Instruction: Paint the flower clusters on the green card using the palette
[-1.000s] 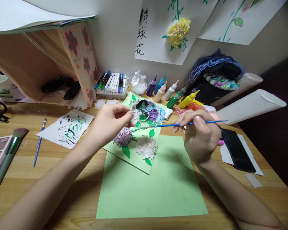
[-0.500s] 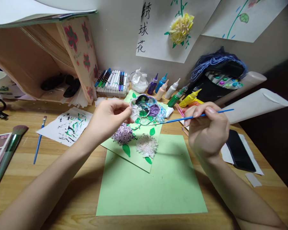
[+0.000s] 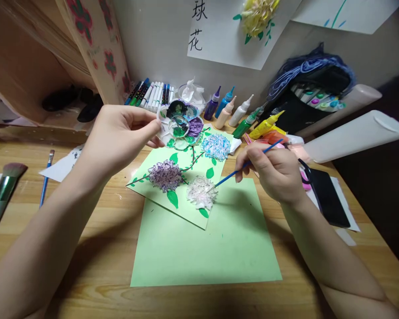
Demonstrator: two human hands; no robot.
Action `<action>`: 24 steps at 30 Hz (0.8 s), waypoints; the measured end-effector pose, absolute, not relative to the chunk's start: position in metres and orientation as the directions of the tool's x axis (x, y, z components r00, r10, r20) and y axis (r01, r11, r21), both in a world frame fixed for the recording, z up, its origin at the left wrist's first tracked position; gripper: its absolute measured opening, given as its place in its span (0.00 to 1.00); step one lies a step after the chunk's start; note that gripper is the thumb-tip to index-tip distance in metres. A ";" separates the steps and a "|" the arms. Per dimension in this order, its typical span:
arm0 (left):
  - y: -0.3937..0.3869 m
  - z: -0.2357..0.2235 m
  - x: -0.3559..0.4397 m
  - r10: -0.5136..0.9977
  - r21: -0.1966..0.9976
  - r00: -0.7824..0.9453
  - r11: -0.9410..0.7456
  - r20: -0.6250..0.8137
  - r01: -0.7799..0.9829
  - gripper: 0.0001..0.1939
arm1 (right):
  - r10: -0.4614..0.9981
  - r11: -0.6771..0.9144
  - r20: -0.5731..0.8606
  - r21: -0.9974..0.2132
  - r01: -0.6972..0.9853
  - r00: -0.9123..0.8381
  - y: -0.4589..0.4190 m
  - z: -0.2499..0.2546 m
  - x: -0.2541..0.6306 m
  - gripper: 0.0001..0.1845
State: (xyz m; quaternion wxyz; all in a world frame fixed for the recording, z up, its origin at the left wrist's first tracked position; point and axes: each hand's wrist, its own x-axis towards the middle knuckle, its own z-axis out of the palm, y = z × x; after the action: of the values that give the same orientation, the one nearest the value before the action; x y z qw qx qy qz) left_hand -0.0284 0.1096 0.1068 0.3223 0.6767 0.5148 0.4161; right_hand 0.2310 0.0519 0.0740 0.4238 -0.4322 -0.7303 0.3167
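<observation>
My left hand [image 3: 129, 135] is closed on the rim of a round paint palette [image 3: 180, 122], whose wells hold black, green, blue and purple paint. It is raised above the far end of a green card [image 3: 194, 217]. Pinched in my right hand [image 3: 269, 170] is a thin blue paintbrush [image 3: 231, 176], its tip over or at the pale pink-white paper flower [image 3: 202, 192]; contact cannot be made out. A purple flower [image 3: 166, 176] and a blue flower [image 3: 216, 146] are on the same card, among painted stems and green leaves.
A larger green sheet [image 3: 206, 257] lies under the card. Paint bottles [image 3: 241, 113], markers [image 3: 153, 94] and a bowl of tissue [image 3: 193, 94] line the back. Right are a phone [image 3: 329, 197] and a white tube [image 3: 359, 137]; left, brushes [image 3: 5, 190] and a smeared paper [image 3: 63, 166].
My left hand has drawn the palette left and up, uncovering the blue flower and stems. The brush has tilted, its tip coming down to the pale flower. The view has shifted lower.
</observation>
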 end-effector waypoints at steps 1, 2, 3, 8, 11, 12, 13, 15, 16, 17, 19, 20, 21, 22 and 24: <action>0.110 0.106 -0.028 0.964 0.866 0.127 -0.266 0.234 0.422 0.07 | 0.911 0.401 0.324 -0.844 0.356 -0.257 0.052 0.073 0.228 0.22; 0.110 0.105 -0.028 0.963 0.869 0.132 -0.271 0.237 0.415 0.07 | 0.920 0.377 0.302 -0.858 0.349 -0.250 0.052 0.071 0.226 0.22; 0.111 0.105 -0.028 0.961 0.871 0.135 -0.274 0.240 0.408 0.07 | 0.928 0.354 0.278 -0.868 0.349 -0.250 0.051 0.070 0.223 0.22; 0.111 0.102 -0.029 0.955 0.869 0.134 -0.295 0.263 0.397 0.07 | 0.935 0.308 0.192 -0.857 0.413 -0.298 0.050 0.065 0.218 0.22; 0.111 0.103 -0.029 0.955 0.863 0.130 -0.295 0.265 0.409 0.07 | 0.938 0.327 0.233 -0.836 0.440 -0.256 0.051 0.065 0.221 0.22; 0.110 0.104 -0.029 0.958 0.863 0.130 -0.286 0.254 0.416 0.07 | 0.937 0.341 0.267 -0.835 0.431 -0.223 0.052 0.066 0.222 0.22; 0.110 0.105 -0.028 0.962 0.865 0.135 -0.274 0.239 0.420 0.08 | 0.934 0.357 0.304 -0.838 0.413 -0.190 0.052 0.066 0.223 0.23; 0.108 0.107 -0.028 0.967 0.872 0.150 -0.249 0.203 0.422 0.09 | 0.922 0.387 0.347 -0.842 0.377 -0.171 0.052 0.067 0.223 0.23; 0.108 0.107 -0.028 0.970 0.875 0.155 -0.238 0.189 0.422 0.09 | 0.918 0.395 0.344 -0.840 0.373 -0.197 0.052 0.067 0.222 0.23; 0.108 0.107 -0.028 0.971 0.877 0.157 -0.230 0.179 0.421 0.09 | 0.913 0.400 0.328 -0.834 0.380 -0.242 0.052 0.067 0.221 0.23; 0.108 0.107 -0.028 0.974 0.877 0.149 -0.220 0.172 0.427 0.09 | 0.898 0.414 0.292 -0.812 0.412 -0.329 0.051 0.066 0.219 0.22; 0.108 0.107 -0.029 0.975 0.875 0.147 -0.217 0.169 0.433 0.08 | 0.892 0.423 0.288 -0.800 0.425 -0.347 0.052 0.066 0.219 0.21; 0.109 0.106 -0.029 0.974 0.871 0.146 -0.219 0.172 0.440 0.08 | 0.890 0.433 0.299 -0.792 0.432 -0.343 0.052 0.066 0.220 0.21; 0.109 0.105 -0.029 0.974 0.867 0.143 -0.223 0.177 0.446 0.07 | 0.891 0.440 0.324 -0.788 0.430 -0.317 0.052 0.067 0.221 0.22; 0.111 0.104 -0.030 0.974 0.861 0.133 -0.223 0.181 0.456 0.07 | 0.896 0.443 0.381 -0.795 0.415 -0.228 0.053 0.068 0.224 0.23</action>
State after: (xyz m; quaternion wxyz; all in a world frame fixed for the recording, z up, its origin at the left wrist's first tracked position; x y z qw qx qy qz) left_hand -0.0296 0.1105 0.1041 0.3303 0.6765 0.5288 0.3920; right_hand 0.2241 0.0532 0.0681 0.4306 -0.4477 -0.7322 0.2792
